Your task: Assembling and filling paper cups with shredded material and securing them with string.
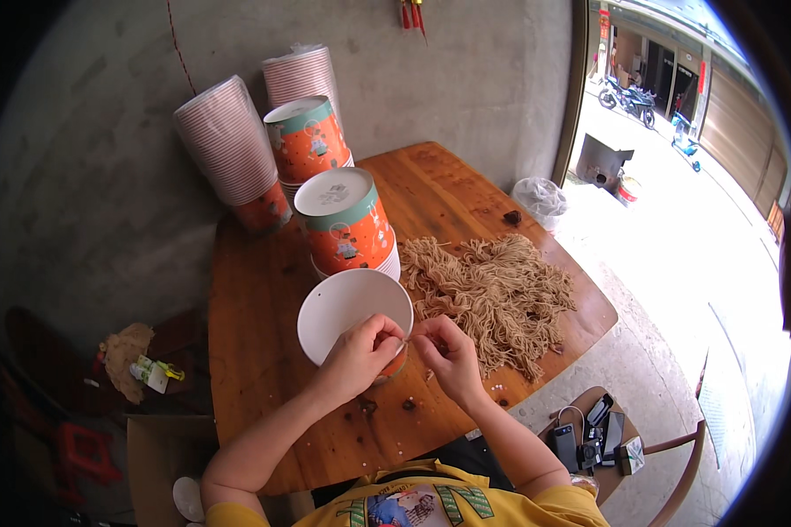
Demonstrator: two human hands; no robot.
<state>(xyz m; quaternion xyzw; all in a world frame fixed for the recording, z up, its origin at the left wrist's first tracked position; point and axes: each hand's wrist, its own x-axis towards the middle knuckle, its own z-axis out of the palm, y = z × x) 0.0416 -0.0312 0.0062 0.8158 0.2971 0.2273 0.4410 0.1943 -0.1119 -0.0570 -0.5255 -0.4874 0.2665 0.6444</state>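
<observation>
A paper bucket (347, 307), white inside with an orange outside, stands tilted toward me on the wooden table, a small hole near its rim. Over its right-hand rim my left hand (366, 350) is closed in a pinch. My right hand (446, 349) pinches just beside it, fingertips nearly meeting the left ones. Between the fingertips shows a thin tan bit that looks like cord; most of it is hidden by the fingers. A loose heap of tan cords (501, 299) lies right of the bucket, beyond my right hand.
Upturned orange-and-green buckets (347, 224) stand stacked behind the open one, with more wrapped stacks (224, 140) against the grey wall. The wooden table (325, 448) holds small white scraps. A stool with phones and gadgets (593, 435) is at lower right; a cardboard box (163, 452) at lower left.
</observation>
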